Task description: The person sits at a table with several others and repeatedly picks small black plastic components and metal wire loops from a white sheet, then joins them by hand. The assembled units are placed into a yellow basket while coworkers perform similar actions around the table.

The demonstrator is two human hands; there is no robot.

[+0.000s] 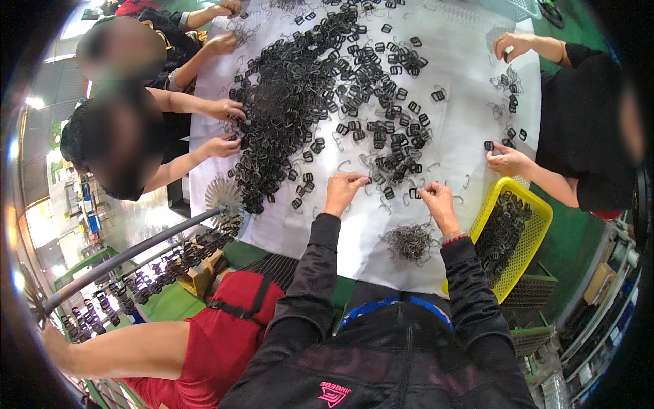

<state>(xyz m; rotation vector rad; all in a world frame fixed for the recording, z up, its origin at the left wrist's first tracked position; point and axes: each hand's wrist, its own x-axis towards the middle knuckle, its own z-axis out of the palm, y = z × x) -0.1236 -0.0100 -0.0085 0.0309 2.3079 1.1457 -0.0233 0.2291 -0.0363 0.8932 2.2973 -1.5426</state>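
Observation:
My left hand (345,192) is closed in a pinch at the near part of the white-covered table, with a small dark piece at its fingertips, too small to make out fully. To its right, my right hand (440,204) pinches a black buckle (414,193). The two hands are apart. Just beyond them lies a cluster of black buckles (398,167) mixed with thin wire hooks. Nearer to me, below the right hand, sits a small tangled pile of wire hooks (411,242).
A large heap of black buckles (279,109) covers the table's left middle. By my right forearm stands a yellow basket (541,225) holding buckles. Co-workers' hands (221,144) work at the left, others (511,161) at the right. Left of me, a rod (129,255) carries hanging buckles.

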